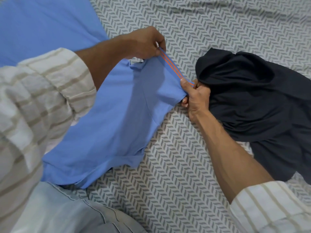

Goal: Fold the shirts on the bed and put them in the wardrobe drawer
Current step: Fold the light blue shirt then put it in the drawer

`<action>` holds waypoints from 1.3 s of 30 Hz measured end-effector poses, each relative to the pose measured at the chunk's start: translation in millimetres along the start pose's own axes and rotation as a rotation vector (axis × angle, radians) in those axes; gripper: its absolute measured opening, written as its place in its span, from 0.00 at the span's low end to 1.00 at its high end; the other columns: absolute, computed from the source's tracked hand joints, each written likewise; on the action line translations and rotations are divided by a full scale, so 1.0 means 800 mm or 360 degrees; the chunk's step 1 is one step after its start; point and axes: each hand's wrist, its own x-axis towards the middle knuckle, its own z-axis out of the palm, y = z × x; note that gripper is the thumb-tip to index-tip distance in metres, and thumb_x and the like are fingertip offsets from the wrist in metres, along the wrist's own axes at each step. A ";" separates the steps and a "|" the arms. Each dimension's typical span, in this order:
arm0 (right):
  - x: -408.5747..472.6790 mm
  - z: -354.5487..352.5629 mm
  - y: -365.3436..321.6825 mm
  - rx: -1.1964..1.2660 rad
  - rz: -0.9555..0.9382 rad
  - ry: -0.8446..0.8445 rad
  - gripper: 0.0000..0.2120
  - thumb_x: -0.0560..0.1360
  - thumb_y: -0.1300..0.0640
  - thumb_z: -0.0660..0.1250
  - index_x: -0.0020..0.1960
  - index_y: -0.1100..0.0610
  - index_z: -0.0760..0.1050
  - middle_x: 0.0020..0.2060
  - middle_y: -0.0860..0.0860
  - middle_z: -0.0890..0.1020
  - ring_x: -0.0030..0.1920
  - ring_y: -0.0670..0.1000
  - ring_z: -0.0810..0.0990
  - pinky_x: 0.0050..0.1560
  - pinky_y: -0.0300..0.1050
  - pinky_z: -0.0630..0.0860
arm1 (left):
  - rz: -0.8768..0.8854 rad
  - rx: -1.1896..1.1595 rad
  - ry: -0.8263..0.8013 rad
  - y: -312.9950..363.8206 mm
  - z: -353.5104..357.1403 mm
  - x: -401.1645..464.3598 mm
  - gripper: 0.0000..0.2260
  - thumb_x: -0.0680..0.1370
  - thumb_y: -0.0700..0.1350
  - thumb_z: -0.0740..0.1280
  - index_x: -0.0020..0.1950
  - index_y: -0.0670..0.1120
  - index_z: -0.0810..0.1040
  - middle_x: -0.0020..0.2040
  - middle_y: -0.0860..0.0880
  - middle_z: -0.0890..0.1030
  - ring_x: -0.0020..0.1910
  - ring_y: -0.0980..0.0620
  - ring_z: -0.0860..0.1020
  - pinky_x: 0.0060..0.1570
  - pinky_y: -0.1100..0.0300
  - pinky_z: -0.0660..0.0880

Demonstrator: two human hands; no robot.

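Observation:
A light blue shirt (107,118) lies spread over the left half of the bed, its short sleeve edged with two orange stripes. My left hand (144,43) pinches the far end of that striped sleeve hem. My right hand (195,98) grips the near end of the same hem, so the edge is stretched taut between both hands. A dark navy shirt (255,106) lies crumpled in a heap on the right, just behind my right hand and touching it.
The bed sheet (176,165) is white with a grey leaf pattern and shows bare between and in front of the two shirts. My knee in light jeans (67,214) rests at the bottom left edge. No wardrobe or drawer is in view.

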 end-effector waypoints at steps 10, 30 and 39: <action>0.002 0.005 0.006 -0.0019 -0.0007 0.0043 0.20 0.73 0.71 0.71 0.41 0.55 0.61 0.21 0.45 0.71 0.15 0.45 0.64 0.18 0.32 0.60 | 0.0372 0.0284 0.0372 -0.024 0.048 0.002 0.14 0.70 0.37 0.62 0.52 0.41 0.83 0.45 0.38 0.80 0.46 0.38 0.78 0.46 0.55 0.70; -0.044 0.006 -0.002 -0.0470 -0.0059 0.0367 0.23 0.68 0.62 0.77 0.47 0.50 0.63 0.35 0.55 0.78 0.22 0.49 0.78 0.22 0.41 0.74 | -0.0404 -0.0011 0.1046 -0.110 0.150 -0.353 0.21 0.71 0.52 0.66 0.61 0.46 0.81 0.56 0.41 0.80 0.56 0.35 0.77 0.53 0.43 0.75; -0.192 0.092 0.040 -0.1641 -0.1350 -0.0337 0.13 0.71 0.61 0.71 0.54 0.62 0.76 0.51 0.59 0.79 0.55 0.63 0.77 0.61 0.54 0.70 | -0.1169 -0.0686 0.1710 -0.182 0.167 -0.471 0.19 0.71 0.48 0.66 0.59 0.43 0.80 0.54 0.39 0.81 0.57 0.37 0.78 0.61 0.46 0.73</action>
